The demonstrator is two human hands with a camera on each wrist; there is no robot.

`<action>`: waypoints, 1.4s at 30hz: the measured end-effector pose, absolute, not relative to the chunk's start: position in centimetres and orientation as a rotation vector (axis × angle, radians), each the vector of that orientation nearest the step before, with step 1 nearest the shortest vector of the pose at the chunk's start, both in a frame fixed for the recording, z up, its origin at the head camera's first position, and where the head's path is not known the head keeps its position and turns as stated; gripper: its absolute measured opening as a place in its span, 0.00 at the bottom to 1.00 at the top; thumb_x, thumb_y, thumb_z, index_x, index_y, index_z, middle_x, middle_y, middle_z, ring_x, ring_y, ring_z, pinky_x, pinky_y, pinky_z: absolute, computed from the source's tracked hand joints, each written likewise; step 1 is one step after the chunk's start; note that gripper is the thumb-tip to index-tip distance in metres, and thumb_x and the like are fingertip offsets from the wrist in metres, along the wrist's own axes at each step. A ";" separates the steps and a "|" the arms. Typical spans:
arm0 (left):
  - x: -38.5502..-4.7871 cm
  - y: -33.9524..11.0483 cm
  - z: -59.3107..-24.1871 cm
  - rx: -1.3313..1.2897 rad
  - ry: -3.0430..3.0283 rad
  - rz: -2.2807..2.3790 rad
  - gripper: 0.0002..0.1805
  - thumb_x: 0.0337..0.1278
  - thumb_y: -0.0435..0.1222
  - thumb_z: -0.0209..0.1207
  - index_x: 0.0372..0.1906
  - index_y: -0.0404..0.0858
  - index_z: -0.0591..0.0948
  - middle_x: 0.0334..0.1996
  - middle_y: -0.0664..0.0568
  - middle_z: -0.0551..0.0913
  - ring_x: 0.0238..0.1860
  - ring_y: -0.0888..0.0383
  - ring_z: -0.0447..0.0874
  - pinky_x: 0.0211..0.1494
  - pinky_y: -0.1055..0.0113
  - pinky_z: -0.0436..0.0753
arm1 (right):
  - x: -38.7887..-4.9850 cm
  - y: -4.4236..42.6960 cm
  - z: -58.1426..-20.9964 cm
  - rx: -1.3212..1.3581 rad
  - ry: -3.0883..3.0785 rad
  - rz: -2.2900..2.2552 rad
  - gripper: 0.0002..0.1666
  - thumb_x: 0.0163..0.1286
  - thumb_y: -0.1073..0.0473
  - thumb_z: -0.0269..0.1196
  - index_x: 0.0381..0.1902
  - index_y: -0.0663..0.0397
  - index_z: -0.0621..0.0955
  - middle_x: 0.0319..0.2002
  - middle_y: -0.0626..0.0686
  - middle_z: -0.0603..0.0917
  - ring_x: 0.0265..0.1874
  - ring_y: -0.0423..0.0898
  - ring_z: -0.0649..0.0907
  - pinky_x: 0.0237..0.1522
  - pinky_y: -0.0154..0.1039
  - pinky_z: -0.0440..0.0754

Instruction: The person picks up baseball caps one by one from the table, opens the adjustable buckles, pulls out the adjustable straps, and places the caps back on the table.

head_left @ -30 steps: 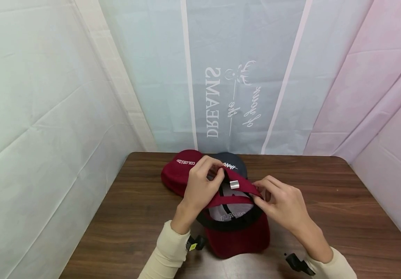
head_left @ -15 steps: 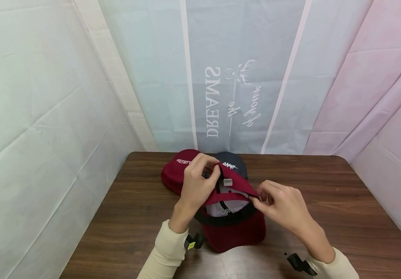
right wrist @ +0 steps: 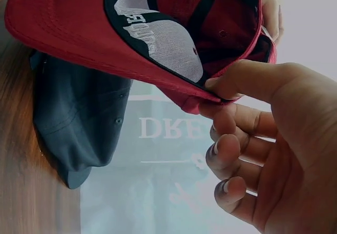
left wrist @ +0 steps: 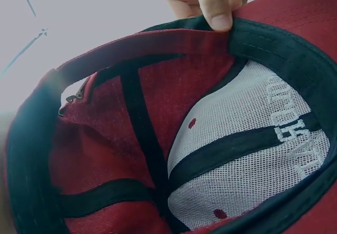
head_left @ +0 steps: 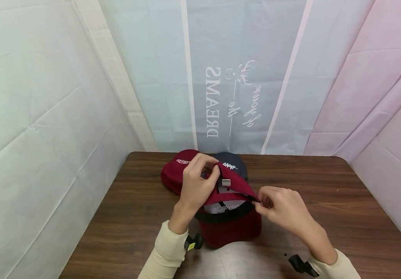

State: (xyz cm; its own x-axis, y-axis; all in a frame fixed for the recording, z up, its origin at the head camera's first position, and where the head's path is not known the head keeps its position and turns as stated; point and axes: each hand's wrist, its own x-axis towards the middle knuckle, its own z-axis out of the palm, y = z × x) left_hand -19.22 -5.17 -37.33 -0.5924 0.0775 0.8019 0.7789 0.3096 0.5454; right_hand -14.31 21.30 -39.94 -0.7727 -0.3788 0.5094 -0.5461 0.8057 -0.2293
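Note:
Both hands hold up a dark red baseball cap (head_left: 232, 232), its inside turned toward the person and its brim pointing down. My left hand (head_left: 197, 180) pinches the back edge near the strap with its silver buckle (head_left: 226, 182). At the cap's right side, my right hand (head_left: 284, 207) pinches the rim between thumb and forefinger; the right wrist view shows the other fingers loosely curled. White mesh lining (left wrist: 237, 150) with reversed lettering and dark sweatband (left wrist: 31, 160) show inside the cap.
Behind the held cap, another red cap (head_left: 174, 174) lettered in white and a dark blue-grey cap (head_left: 237, 161) lie on the brown wooden table (head_left: 127, 228). Pale fabric sheets (head_left: 245, 38) hang behind the table and along both sides.
The held cap has tilted, its brim rising slightly and shifting left. My left hand has moved a little left, while the right hand has lowered slightly. Both keep their pinch.

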 end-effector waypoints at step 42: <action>-18.1 -2.2 -37.0 -0.923 -1.835 -1.288 0.09 0.63 0.22 0.65 0.44 0.36 0.83 0.40 0.47 0.84 0.36 0.57 0.86 0.41 0.73 0.88 | -14.5 25.8 -38.4 0.497 -2.583 0.448 0.23 0.48 0.63 0.77 0.24 0.38 0.73 0.19 0.34 0.68 0.17 0.29 0.62 0.20 0.32 0.59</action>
State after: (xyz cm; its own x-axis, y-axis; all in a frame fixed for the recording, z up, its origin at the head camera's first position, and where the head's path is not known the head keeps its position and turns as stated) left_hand -18.05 -2.20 -37.00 -0.4998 0.1562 0.8519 0.8543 0.2507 0.4553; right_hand -14.53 25.77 -38.39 -0.8246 -0.2645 0.5000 -0.4174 0.8811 -0.2222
